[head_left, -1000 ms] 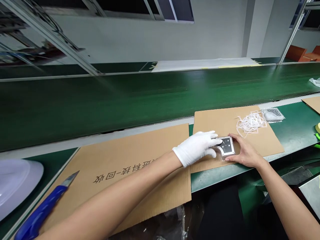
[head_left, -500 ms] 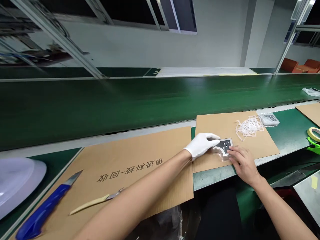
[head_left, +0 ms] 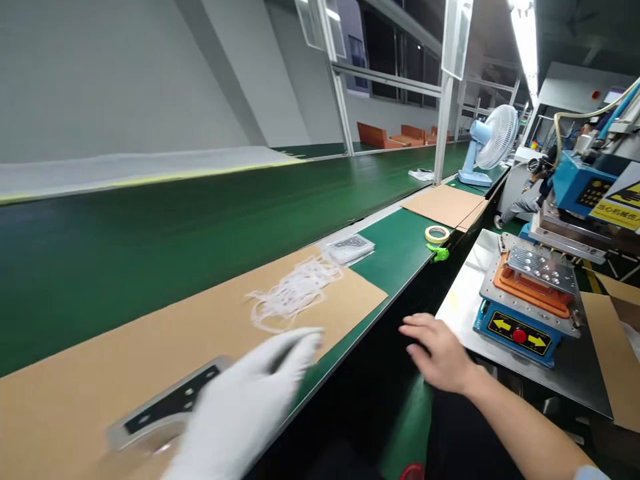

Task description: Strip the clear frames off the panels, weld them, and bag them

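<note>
My left hand (head_left: 250,400), in a white glove, is over the cardboard sheet (head_left: 115,360) with its thumb and fingers loosely bent and a gap between them. Nothing shows in that gap. Beside and partly behind the glove lies a flat grey-edged part (head_left: 173,401) with a dark, dotted face and a curved cut-out; motion blurs it. My bare right hand (head_left: 440,352) hangs in the air off the bench's front edge, fingers apart and holding nothing. A tangle of white strips (head_left: 297,290) lies on the cardboard beyond the glove. Behind it sits a clear-wrapped packet (head_left: 350,249).
To the right stands a press with a blue base (head_left: 520,337), a red button and an orange fixture (head_left: 535,290). Yellow tape (head_left: 437,234) and a green tool (head_left: 438,253) lie at the bench edge. A fan (head_left: 493,140) stands farther back.
The view has swung right, bringing the press and fan into sight. My right hand has left the dark-faced part and moved off the bench; my left hand has also come away from its edge.
</note>
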{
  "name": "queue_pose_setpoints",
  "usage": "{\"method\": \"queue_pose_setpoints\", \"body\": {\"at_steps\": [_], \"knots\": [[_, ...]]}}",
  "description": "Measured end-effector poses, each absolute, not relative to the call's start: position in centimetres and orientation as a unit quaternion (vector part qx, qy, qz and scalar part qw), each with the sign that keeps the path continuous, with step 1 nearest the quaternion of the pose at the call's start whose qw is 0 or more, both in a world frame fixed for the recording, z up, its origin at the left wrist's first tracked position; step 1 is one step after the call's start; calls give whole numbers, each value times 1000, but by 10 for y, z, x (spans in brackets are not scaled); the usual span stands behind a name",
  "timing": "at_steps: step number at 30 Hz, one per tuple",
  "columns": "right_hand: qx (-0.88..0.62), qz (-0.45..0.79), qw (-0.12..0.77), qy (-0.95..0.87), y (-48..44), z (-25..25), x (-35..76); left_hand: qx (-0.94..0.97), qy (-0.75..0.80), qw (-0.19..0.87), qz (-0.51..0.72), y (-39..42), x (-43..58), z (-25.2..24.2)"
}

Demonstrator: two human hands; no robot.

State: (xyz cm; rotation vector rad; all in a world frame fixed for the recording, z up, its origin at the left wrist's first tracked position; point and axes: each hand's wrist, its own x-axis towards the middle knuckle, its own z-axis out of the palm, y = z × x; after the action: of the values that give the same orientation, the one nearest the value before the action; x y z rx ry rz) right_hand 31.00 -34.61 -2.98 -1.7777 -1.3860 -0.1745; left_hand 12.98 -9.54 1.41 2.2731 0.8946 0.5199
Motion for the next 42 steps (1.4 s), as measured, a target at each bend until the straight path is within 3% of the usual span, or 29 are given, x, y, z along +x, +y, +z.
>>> {"method": "queue_pose_setpoints", "body": {"at_steps": [4,8,12,22,32,42], "knots": [[-803,-205,353,-434,-464,15,383,848,129,511,60,-202,266,48],[-858,-263,250,-364,-526,48,451,827,54,560,-8,-265,399,65],[-890,-281,147,-327,-534,38,484,819,64,568,-60,-299,479,63],[-893,-333,123,-277,-516,31,480,822,80,563,-44,-287,489,52],[-898,-322,116,-277,-512,35,475,875,70,477,-43,-268,496,61],[-902,-301,125,-282,-513,37,475,846,11,530,-61,-283,560,50]]}}
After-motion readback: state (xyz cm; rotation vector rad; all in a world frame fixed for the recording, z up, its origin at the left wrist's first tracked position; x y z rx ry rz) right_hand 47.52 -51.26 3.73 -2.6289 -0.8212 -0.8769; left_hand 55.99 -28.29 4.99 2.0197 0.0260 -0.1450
